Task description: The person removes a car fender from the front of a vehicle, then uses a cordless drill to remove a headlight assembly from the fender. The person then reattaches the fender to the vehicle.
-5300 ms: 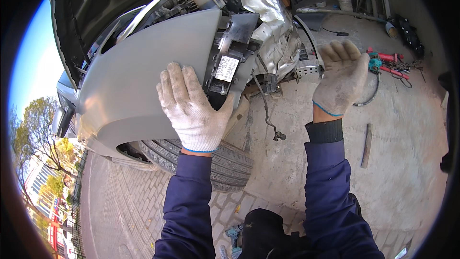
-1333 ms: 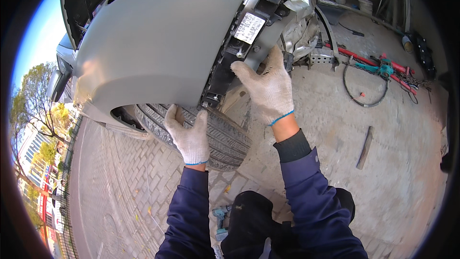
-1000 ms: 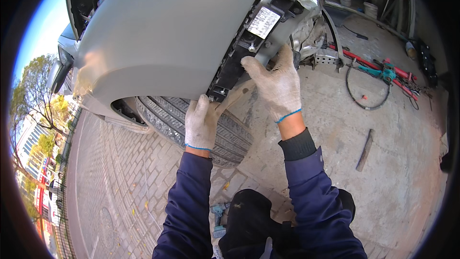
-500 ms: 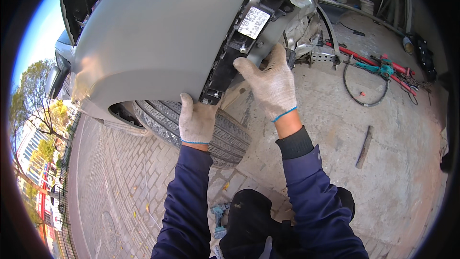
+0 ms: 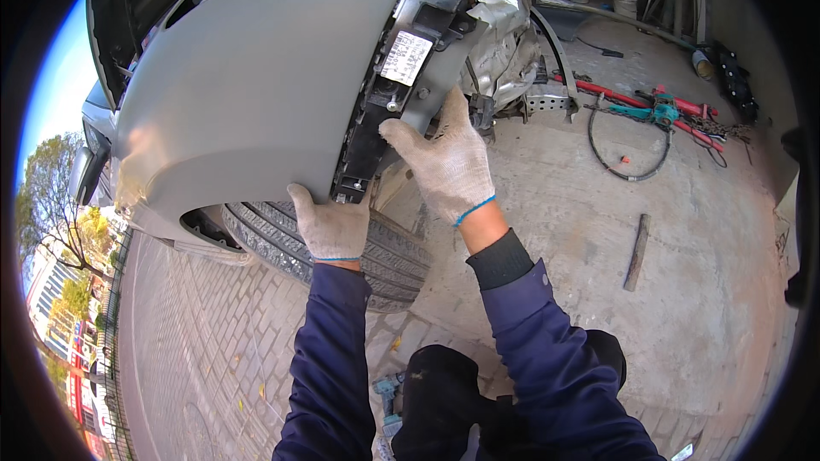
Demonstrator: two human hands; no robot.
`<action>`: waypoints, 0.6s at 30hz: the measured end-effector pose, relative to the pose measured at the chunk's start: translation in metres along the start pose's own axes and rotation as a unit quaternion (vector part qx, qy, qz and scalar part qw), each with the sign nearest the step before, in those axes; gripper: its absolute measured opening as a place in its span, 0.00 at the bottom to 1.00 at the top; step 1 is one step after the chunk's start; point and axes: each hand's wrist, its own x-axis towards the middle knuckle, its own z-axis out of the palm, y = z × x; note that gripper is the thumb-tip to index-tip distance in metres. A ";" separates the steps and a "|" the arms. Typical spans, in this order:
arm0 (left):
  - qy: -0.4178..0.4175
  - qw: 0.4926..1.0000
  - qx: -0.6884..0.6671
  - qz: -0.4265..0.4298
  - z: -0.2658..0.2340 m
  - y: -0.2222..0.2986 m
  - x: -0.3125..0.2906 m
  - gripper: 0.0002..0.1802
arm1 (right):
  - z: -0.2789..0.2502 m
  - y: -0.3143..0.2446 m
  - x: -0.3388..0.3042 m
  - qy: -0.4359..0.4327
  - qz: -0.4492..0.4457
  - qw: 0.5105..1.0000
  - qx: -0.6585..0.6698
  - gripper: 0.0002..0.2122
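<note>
A grey car fender (image 5: 248, 77) curves over the wheel, with a black plastic bracket (image 5: 376, 119) along its front edge. My left hand (image 5: 331, 226), in a pale knit glove, grips the fender's lower corner above the tyre (image 5: 384, 265). Its thumb lies on the outside; the other fingers are hidden behind the edge. My gloved right hand (image 5: 448, 158) is at the bracket's right side, with its thumb against the black plastic. Its index finger points up along the inner edge, and the remaining fingers are mostly hidden. A white label (image 5: 406, 58) sits on the bracket above.
Crumpled silvery metal (image 5: 508, 26) shows beyond the bracket. On the concrete at right lie a red and teal chain tool (image 5: 658, 111), a black hose loop (image 5: 632, 175) and a short bar (image 5: 636, 252). A teal cordless drill (image 5: 389, 397) stands by my knee on the paving.
The fender, the bracket and both hands sit further left in view, as does the background. Both hands keep nearly the same places on the fender and bracket.
</note>
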 end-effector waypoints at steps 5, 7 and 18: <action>0.042 0.999 0.014 0.010 0.011 0.001 -0.010 0.45 | -0.004 -0.006 -0.002 -0.008 -0.004 0.999 -0.050 0.41; 0.033 0.999 0.024 0.023 0.013 0.000 -0.010 0.44 | -0.005 -0.009 -0.002 -0.009 -0.004 0.998 -0.057 0.41; 0.039 0.998 0.041 0.026 0.015 0.002 -0.017 0.42 | -0.012 -0.019 -0.001 -0.053 0.022 0.998 -0.023 0.39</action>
